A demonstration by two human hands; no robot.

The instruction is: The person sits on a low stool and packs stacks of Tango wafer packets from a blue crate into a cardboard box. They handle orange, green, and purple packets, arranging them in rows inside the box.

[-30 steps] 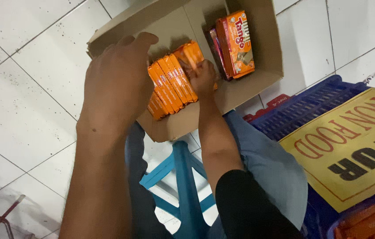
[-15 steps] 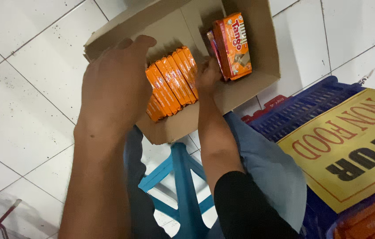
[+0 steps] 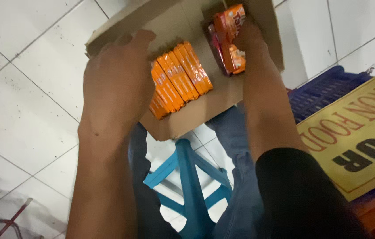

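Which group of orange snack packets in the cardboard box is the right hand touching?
The right hand touches the upright orange packets at the box's far corner, not the flat row beside the left hand.

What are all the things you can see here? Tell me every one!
cardboard box: one, brown, open, at top centre over the person's lap
flat packets: a row, too tight to count, orange, standing on edge inside the box
snack packs: a few, orange and red, in the box's far right corner
stool: one, blue plastic, below the box
crate: one, blue plastic, on the right
sign: one, yellow with dark letters, lying on the crate
floor tiles: many, white
left hand: one, on the box's left side by the flat packets
right hand: one, on the snack packs
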